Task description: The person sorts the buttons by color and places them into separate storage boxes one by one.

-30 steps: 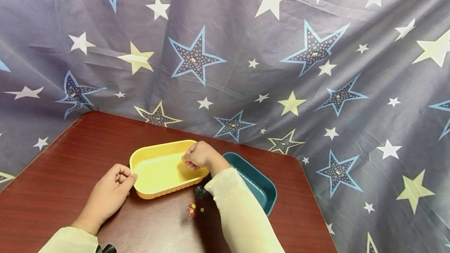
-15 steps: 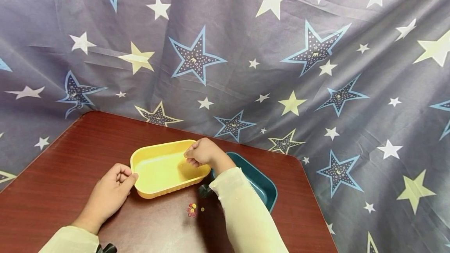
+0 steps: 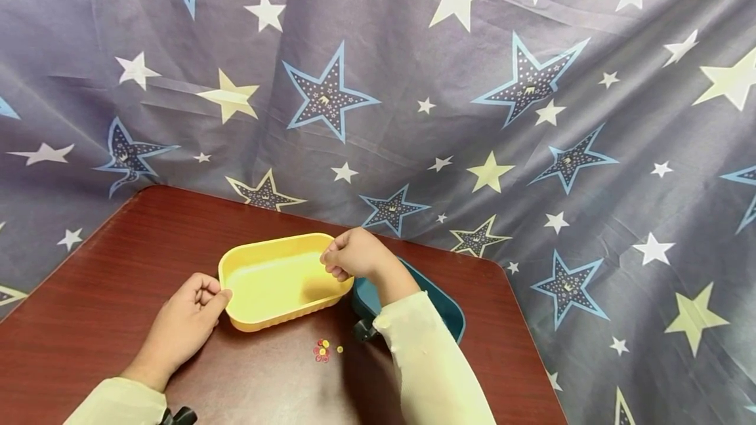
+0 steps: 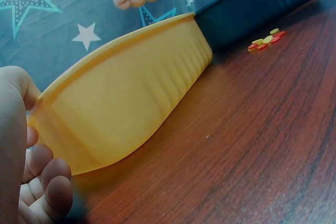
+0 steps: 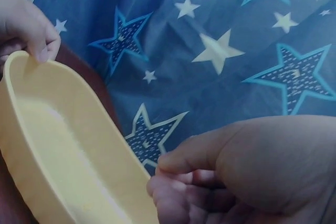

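My left hand [image 3: 186, 323] grips the near-left corner of a yellow tray [image 3: 262, 287], thumb over the rim and fingers against the outside. Over the tray's right end is my right hand [image 3: 360, 258], fingers curled and thumb against the index finger. In the right wrist view, nothing shows between those fingertips [image 5: 170, 163]. A faint small spot lies on the tray's floor there. On the table in front of the tray is a flower-like cluster of small red and yellow buttons [image 3: 321, 351], with a single yellow button [image 3: 340, 349] just right of it.
A dark teal tray [image 3: 441, 303] stands right of the yellow one, partly hidden behind my right forearm. The reddish-brown wooden table [image 3: 142, 241] ends at the back against a grey curtain [image 3: 413, 143] printed with stars.
My right hand has moved right and slightly back over the yellow tray. A small disc seen below its fingers half a second ago no longer shows there. The left hand stays put.
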Demonstrator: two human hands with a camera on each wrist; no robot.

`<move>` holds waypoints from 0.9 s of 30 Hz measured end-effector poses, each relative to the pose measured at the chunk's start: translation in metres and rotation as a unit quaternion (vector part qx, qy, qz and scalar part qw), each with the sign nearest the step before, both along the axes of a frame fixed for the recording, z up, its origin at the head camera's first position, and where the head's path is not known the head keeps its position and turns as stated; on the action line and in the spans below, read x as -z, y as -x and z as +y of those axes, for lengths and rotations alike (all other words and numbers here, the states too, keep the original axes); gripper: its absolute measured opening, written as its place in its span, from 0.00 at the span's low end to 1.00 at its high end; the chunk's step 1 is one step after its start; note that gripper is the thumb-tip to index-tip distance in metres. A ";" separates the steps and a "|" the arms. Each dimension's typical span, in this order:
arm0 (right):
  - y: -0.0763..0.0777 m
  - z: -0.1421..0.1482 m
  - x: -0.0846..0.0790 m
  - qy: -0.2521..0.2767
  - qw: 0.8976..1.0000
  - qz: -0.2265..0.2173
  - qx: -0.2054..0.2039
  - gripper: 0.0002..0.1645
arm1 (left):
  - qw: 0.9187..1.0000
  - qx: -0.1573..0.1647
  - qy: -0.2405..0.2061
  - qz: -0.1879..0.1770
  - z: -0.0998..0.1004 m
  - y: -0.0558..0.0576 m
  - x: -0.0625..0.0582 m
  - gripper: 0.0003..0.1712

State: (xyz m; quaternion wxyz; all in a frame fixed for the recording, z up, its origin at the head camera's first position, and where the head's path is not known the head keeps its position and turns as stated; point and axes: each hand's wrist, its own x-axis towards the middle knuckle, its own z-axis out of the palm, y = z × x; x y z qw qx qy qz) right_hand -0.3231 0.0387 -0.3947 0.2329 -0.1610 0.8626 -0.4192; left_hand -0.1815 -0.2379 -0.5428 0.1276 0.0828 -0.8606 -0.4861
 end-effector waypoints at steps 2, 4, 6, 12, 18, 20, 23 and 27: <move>-0.004 0.006 -0.004 -0.004 1.000 0.010 0.000 0.08 | 1.000 -0.001 0.001 0.002 0.000 0.001 -0.001 0.18; -0.007 0.013 -0.005 -0.011 1.000 0.021 -0.003 0.08 | 1.000 -0.002 0.003 0.004 0.001 0.001 -0.001 0.18; -0.011 0.020 -0.007 -0.020 0.999 0.031 -0.010 0.08 | 1.000 -0.002 0.005 0.004 0.001 0.002 -0.002 0.18; -0.027 0.035 -0.003 -0.038 0.997 0.049 -0.038 0.07 | 1.000 -0.002 0.003 -0.002 0.002 0.002 -0.003 0.19; -0.046 0.043 0.006 -0.064 0.994 0.070 -0.062 0.09 | 1.000 -0.001 0.005 -0.008 0.001 0.000 -0.006 0.21; -0.052 0.045 0.009 -0.073 0.992 0.079 -0.072 0.10 | 1.000 -0.001 0.007 -0.010 0.001 0.000 -0.006 0.21; -0.061 0.049 0.014 -0.078 0.989 0.093 -0.083 0.10 | 1.000 -0.001 0.009 -0.010 0.000 0.000 -0.005 0.22; -0.071 0.054 0.019 -0.092 0.985 0.116 -0.093 0.08 | 1.000 -0.001 0.011 -0.003 0.001 -0.001 -0.003 0.21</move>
